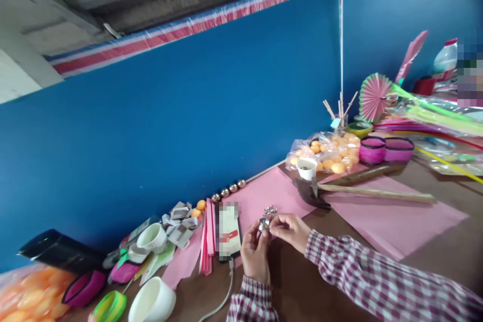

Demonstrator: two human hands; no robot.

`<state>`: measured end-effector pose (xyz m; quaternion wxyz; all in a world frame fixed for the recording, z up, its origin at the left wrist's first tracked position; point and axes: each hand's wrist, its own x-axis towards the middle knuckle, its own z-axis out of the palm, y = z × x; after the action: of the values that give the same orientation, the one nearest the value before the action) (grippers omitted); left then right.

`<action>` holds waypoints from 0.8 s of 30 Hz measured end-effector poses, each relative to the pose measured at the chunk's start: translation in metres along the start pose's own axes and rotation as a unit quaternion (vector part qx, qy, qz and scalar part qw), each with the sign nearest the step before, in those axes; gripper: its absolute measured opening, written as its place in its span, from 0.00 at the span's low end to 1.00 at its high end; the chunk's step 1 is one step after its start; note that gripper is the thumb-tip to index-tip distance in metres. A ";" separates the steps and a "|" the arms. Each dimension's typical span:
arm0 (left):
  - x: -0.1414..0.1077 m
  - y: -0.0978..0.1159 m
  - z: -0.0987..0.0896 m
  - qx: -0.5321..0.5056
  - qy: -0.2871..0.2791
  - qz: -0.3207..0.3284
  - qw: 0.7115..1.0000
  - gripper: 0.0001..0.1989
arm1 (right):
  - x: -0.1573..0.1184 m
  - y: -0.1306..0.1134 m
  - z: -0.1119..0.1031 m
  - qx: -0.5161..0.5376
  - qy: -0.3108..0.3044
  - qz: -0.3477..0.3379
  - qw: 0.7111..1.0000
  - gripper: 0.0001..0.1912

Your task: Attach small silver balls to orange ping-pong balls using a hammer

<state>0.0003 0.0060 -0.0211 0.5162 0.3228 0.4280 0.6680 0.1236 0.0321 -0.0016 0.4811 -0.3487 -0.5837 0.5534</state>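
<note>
My left hand (254, 254) pinches a shiny silver ball (263, 225) between thumb and fingers, a little above the brown table. From the right, my right hand (290, 230) reaches to the ball's edge with thumb and fingertips pressed together; whatever is in that pinch is too small to make out. Just behind the ball lies a small cluster of shiny silver pieces (270, 210) on pink paper (271, 188). A phone (229, 231) with a white cable lies left of my left hand. Several silver balls (229, 191) stand in a row along the blue partition.
A hammer-like tool with a wooden handle (377, 192) lies right, beside a white cup (307, 168) and bagged orange balls (337, 166). Left are pink strips (207, 241), white cups (153, 302), green tape (109, 307) and more bagged orange balls (33, 297). A blue partition (188, 110) closes the back.
</note>
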 end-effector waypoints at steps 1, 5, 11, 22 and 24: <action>0.000 0.000 0.000 0.001 0.001 0.003 1.000 0.18 | 0.000 0.000 0.000 -0.002 0.001 0.000 1.000 0.11; -0.001 0.000 0.002 0.006 0.000 0.011 1.000 0.18 | -0.001 -0.001 -0.001 -0.013 0.003 0.002 1.000 0.11; -0.002 -0.002 0.001 0.009 -0.009 0.017 1.000 0.18 | -0.002 -0.001 0.000 0.000 0.007 0.001 1.000 0.11; -0.004 0.001 0.002 0.006 -0.011 0.017 1.000 0.19 | -0.002 0.000 0.000 0.000 0.007 0.002 1.000 0.11; -0.003 0.001 0.002 0.005 -0.012 0.014 1.000 0.20 | -0.001 0.001 0.000 0.005 0.005 0.005 1.000 0.12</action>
<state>0.0022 0.0031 -0.0193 0.5105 0.3396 0.4204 0.6688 0.1236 0.0310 -0.0024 0.4834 -0.3516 -0.5766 0.5570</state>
